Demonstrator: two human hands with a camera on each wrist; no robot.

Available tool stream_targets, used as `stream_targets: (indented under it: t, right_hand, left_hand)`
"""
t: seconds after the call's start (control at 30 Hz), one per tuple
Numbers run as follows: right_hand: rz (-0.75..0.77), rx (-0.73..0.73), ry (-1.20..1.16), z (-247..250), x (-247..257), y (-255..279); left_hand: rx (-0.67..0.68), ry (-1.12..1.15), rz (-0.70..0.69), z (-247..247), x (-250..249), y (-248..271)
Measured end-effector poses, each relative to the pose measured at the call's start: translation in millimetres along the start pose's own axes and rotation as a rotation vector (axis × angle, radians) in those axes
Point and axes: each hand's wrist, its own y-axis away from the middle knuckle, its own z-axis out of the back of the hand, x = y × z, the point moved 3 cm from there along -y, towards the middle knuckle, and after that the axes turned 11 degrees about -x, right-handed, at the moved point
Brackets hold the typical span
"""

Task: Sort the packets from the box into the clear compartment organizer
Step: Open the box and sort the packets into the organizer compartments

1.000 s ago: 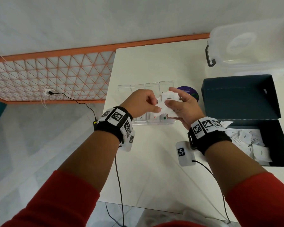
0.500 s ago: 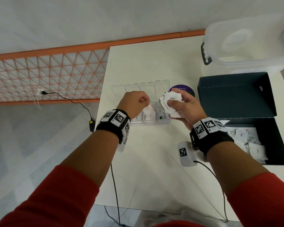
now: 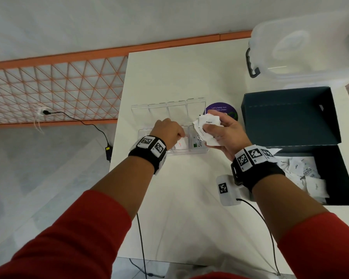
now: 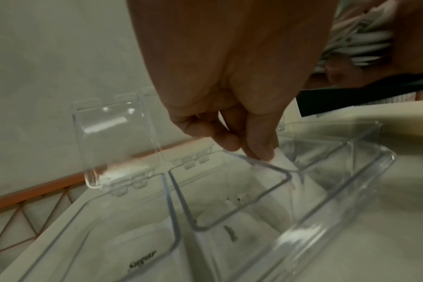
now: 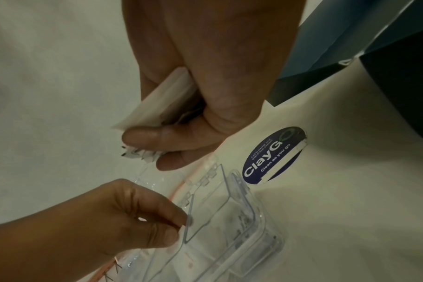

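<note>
Left hand (image 3: 167,131): pinches a packet (image 4: 284,159) over the organizer (image 3: 197,151).
Right hand (image 3: 224,135): grips a packet bundle (image 3: 207,127).

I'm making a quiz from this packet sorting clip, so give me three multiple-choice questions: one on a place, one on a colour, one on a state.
1. Where does the purple round sticker lie?
A. Inside the box
B. On the table between organizer and box
C. On the bin lid

2. What colour is the box?
A. Dark teal
B. Orange
C. White

3. What is the right hand doing?
A. Resting flat
B. Gripping a bunch of packets
C. Closing a lid

Answers: 1 B, it sits between the clear compartment organizer and the box. 2 A, its walls are dark teal. 3 B, fingers curl round several packets.
</note>
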Motion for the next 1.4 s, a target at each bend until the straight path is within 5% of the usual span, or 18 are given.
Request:
stream_targets:
  t: [0.2, 0.3, 0.43, 0.73, 0.97, 1.1, 1.4]
  right_hand:
    - [-0.002, 0.022, 0.021, -1.2, -0.7, 0.5]
    - [0.004, 0.048, 0.047, -4.2, -1.8, 4.0]
    - [0.021, 0.109, 0.073, -14.7, -5.3, 11.9]
    - [0.05, 0.135, 0.1, -22.6, -6.9, 23.6]
    - [0.078, 0.101, 0.067, -22.9, -6.6, 28.9]
    - [0.082, 0.12, 0.047, -27.4, -5.9, 31.8]
    - [0.093, 0.074, 0.05, -25.9, -3.3, 27.8]
  left_hand:
    - [-0.187, 0.117, 0.033, 5.1, 0.7, 3.9]
    - [-0.332, 0.535, 0.202, 21.8, 4.7, 10.6]
    - [-0.235, 0.888, 0.286, 37.2, -1.4, 17.6]
    - [-0.186, 0.975, 0.36, 39.2, 0.8, 30.6]
    - [-0.067, 0.74, 0.214, 44.6, -3.3, 42.5]
    - [-0.14, 0.743, 0.171, 48.6, -4.9, 42.8]
    - [-0.308, 0.935, 0.355, 51.7, 19.8, 37.2]
